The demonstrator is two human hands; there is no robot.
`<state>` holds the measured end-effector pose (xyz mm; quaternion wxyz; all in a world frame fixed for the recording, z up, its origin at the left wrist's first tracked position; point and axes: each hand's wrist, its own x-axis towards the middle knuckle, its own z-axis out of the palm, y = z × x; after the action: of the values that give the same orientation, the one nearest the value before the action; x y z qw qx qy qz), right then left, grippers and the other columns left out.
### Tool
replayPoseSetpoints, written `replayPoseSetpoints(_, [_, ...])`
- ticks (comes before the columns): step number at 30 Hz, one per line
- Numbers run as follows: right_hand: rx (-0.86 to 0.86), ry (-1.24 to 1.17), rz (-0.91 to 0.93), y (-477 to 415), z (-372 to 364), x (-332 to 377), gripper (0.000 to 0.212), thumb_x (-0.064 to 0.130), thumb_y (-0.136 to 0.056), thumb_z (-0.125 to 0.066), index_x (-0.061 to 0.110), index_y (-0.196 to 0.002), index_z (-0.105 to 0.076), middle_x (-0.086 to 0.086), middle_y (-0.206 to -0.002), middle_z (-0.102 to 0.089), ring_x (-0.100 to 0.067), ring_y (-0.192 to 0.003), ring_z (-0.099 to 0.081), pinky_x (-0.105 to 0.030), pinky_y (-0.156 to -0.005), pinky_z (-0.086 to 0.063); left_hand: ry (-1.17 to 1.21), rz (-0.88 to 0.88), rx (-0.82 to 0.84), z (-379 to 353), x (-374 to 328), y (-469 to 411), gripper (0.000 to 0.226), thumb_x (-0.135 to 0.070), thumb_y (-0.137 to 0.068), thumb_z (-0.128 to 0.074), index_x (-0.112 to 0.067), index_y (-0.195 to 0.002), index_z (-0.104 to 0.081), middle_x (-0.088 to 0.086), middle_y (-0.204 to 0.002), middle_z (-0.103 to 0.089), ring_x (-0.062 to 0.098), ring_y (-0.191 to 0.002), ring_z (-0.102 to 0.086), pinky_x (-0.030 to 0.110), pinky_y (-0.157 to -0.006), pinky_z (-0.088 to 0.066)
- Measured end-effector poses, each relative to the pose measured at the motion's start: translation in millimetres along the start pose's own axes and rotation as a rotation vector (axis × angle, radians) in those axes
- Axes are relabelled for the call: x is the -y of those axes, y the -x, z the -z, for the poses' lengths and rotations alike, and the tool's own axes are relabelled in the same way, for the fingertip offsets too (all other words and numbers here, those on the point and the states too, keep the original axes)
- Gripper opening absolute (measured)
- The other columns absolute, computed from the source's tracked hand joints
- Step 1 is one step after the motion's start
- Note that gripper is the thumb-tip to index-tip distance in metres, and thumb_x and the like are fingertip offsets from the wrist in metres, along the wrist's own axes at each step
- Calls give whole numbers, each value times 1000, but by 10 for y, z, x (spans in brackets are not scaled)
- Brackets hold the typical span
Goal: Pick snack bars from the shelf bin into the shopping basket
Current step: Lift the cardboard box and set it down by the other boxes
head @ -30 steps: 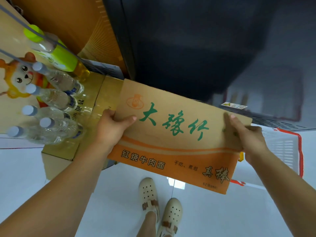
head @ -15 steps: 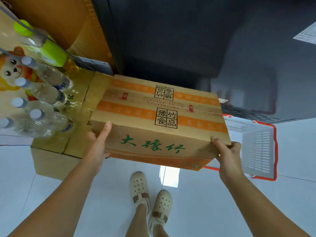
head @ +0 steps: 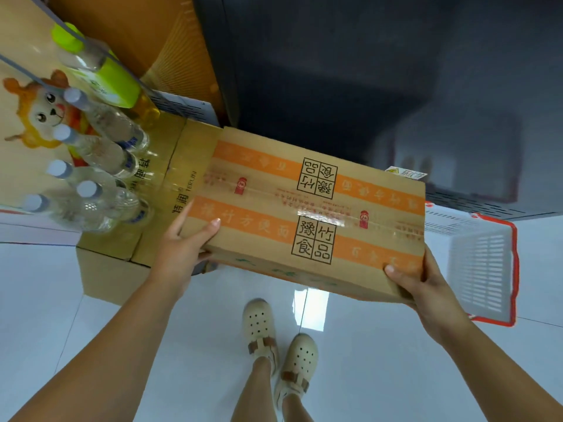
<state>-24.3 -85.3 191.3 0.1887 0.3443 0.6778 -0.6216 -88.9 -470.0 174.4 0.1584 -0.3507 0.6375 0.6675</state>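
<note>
A sealed brown cardboard carton [head: 313, 208] with orange bands and black square stamps is held level above the floor, its taped top facing me. My left hand [head: 182, 248] grips its left end, thumb on top and fingers underneath. My right hand [head: 417, 281] grips the near right corner, thumb on the top edge. A white shopping basket [head: 484, 266] with a red rim stands on the floor to the right, partly hidden behind the carton. No snack bars are in view.
At left, several clear water bottles [head: 100, 166] and a yellow-green bottle [head: 100, 74] stand on a stack of brown cartons [head: 122, 248]. A dark cabinet [head: 365, 86] rises behind. My feet in cream shoes [head: 280, 339] stand on the glossy white tiled floor.
The carton has tipped from showing its printed side to showing its taped top, and has come lower and nearer. More of the basket shows on the right.
</note>
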Motion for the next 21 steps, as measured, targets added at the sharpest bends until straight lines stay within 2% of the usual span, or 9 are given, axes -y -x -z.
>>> replayPoseSetpoints(3, [-44,42,13,-61,-20,-9,65,9,-85,-72,42,-135,-46,7,-127,-63,-21,-109,-65,-47,-89,-55,-3,28,23,-42,38,-142,74,-19,-80,-79,-41,-143,-46,-8,-130,-61,14,-110,-65,40,-94,-55])
replayPoseSetpoints(6, [-105,121,-74,-196,-76,103,65,1,-85,-70,29,-135,-41,0,-124,-59,-20,-95,-65,-40,-81,-53,-22,67,26,-105,133,-199,73,-9,-84,-75,-35,-145,-43,-11,-127,-64,12,-115,-62,40,-104,-49])
replayPoseSetpoints(8, [-187,293,-120,-318,-176,272,73,23,-75,-80,18,-136,-41,-8,-129,-58,-29,-104,-62,-43,-88,-50,-26,88,3,-146,150,-228,72,-23,-82,-79,-37,-143,-44,-12,-133,-60,14,-120,-59,41,-106,-46])
replayPoseSetpoints(9, [-256,499,-88,-385,-249,370,86,40,-66,-82,16,-137,-41,-12,-134,-55,-33,-115,-57,-48,-97,-47,-22,120,-21,-166,143,-225,76,-35,-77,-83,-38,-142,-44,-13,-132,-60,16,-120,-59,43,-105,-46])
replayPoseSetpoints(11, [-335,923,127,-515,-487,608,102,55,-68,-79,14,-147,-28,-17,-151,-36,-38,-139,-33,-54,-115,-26,3,206,-72,-218,164,-223,108,-64,-51,-87,-40,-145,-38,-9,-136,-58,21,-121,-58,47,-102,-48])
replayPoseSetpoints(13, [-183,1149,363,-671,-888,905,99,61,-82,-64,22,-155,-9,-8,-163,-13,-30,-150,-5,-48,-120,-4,27,279,-100,-255,206,-206,125,-69,-43,-86,-41,-150,-28,-4,-146,-47,25,-122,-56,45,-95,-53])
replayPoseSetpoints(16, [129,1263,438,-1064,-1555,1327,101,71,-81,-56,33,-156,1,1,-165,-1,-25,-151,8,-49,-121,5,176,322,-112,-306,266,-205,103,-42,-66,-88,-38,-150,-29,4,-139,-52,29,-116,-60,39,-82,-60])
replayPoseSetpoints(18, [235,1279,404,-1312,-1911,1542,108,75,-75,-60,37,-155,2,0,-165,-8,-28,-152,0,-54,-121,0,250,321,-126,-324,253,-226,82,-26,-75,-84,-30,-144,-40,5,-124,-61,28,-107,-65,38,-79,-60])
replayPoseSetpoints(21, [312,1272,282,-1483,-2187,1680,108,77,-66,-67,41,-152,-14,-2,-156,-33,-31,-142,-31,-55,-115,-22,306,288,-145,-332,242,-235,70,-20,-76,-84,-22,-137,-49,6,-117,-67,27,-101,-69,33,-74,-60])
